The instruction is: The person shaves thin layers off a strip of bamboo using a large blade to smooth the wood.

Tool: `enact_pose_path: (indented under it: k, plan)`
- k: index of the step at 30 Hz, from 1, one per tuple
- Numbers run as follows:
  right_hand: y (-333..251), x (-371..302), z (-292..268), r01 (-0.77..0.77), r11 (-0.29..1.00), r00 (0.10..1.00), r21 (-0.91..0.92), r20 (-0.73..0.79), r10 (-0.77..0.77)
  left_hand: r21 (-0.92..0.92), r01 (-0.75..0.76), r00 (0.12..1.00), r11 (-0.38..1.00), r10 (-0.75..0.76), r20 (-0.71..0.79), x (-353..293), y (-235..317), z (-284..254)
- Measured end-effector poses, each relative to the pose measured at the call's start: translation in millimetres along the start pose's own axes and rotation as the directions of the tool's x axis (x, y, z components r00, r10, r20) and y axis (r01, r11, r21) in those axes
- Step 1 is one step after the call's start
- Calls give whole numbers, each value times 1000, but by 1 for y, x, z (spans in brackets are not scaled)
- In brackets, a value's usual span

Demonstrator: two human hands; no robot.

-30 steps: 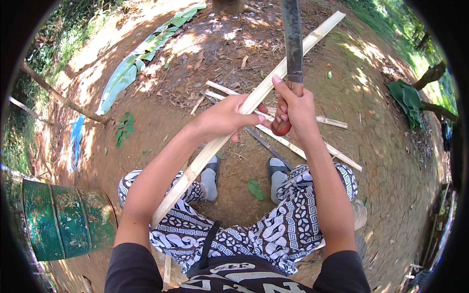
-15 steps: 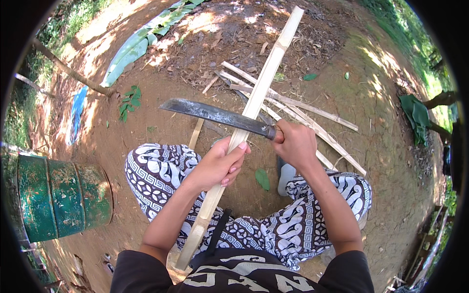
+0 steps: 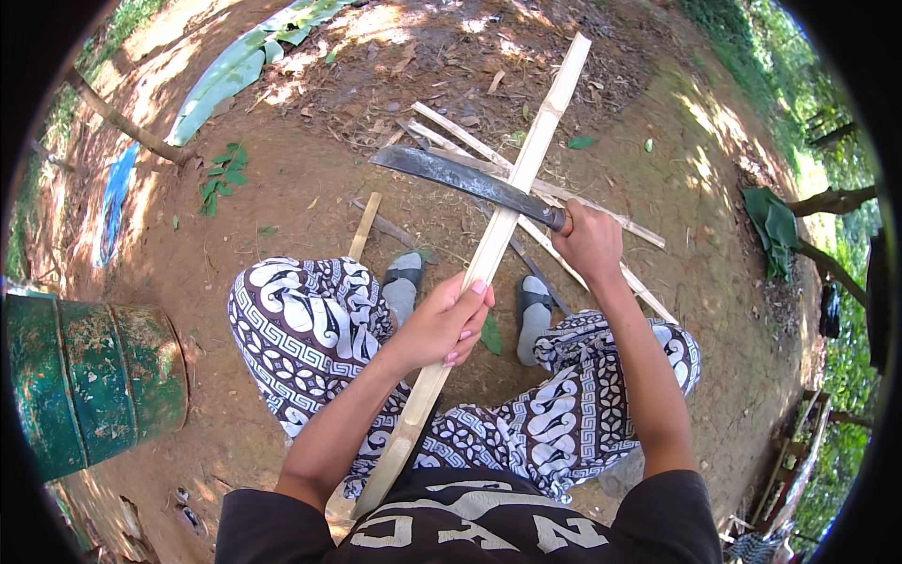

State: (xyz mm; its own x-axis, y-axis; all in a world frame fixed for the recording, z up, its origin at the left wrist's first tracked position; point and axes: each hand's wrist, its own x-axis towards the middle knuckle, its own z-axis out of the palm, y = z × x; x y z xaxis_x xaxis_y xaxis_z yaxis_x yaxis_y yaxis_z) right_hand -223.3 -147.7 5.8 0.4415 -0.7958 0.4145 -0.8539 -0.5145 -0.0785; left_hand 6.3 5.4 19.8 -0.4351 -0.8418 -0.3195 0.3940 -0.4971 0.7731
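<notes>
A long pale bamboo strip (image 3: 534, 150) slants from my lap up to the far right, with darker joints along it. My left hand (image 3: 445, 322) is wrapped round its lower middle, thumb on top. My right hand (image 3: 588, 242) grips the handle of a machete (image 3: 460, 179). The dark, curved blade lies across the strip beyond my left hand, its tip to the left. Whether the edge bites into the bamboo cannot be made out. Under the strip's far part, several split bamboo pieces (image 3: 620, 222) lie crossed on the ground.
A rusty green drum (image 3: 103, 376) lies at the left. A banana leaf (image 3: 221, 85) and a blue sheet (image 3: 115, 202) are at the far left. My sandalled feet (image 3: 534, 320) rest between my patterned trouser legs. A short bamboo piece (image 3: 365, 226) lies ahead of the left foot.
The machete and my right hand have moved up and right, farther along the strip. My left hand still holds the bamboo and has shifted slightly right. The whole view has tilted a little.
</notes>
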Motion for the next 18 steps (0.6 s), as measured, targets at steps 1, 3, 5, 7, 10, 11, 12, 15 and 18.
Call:
enact_pose_path:
  k: [1, 3, 5, 7, 10, 11, 12, 15, 18]
  plan:
    - [-3, 4, -3, -2, 1000, 999, -11, 51, 3, -6, 4, 1000, 1000, -4, -3, 4, -3, -4]
    - [-14, -1, -13, 4, 999, 988, -32, 156, 1, -24, 15, 1000, 1000, -15, 2, 6, -6, -8]
    - [-30, -11, -17, 24, 998, 967, 54, 252, -37, -41, 28, 1000, 999, -28, 5, 2, -2, -13]
    - [-42, -16, -22, 138, 988, 969, 64, 196, -148, -32, 11, 1000, 999, -12, -9, -1, -1, -9]
    - [-27, -8, -16, 140, 988, 985, 61, 96, -145, 15, -7, 1000, 1000, 8, -15, -10, 2, -8]
    - [-11, -1, -10, 61, 997, 996, 51, 66, -64, 32, -10, 1000, 999, 10, -8, -11, 1, -7]
    - [2, 1, -6, -18, 999, 999, 44, 35, 17, 8, -4, 1000, 1000, 4, -8, -9, 0, -5]
    - [-4, -1, -4, -1, 1000, 999, 31, 50, 0, -46, 4, 1000, 999, -5, -31, -7, -2, -7]
    - [-28, -2, -10, 114, 989, 993, 93, -2, -114, -71, 10, 999, 997, -14, -45, -14, -2, -13]
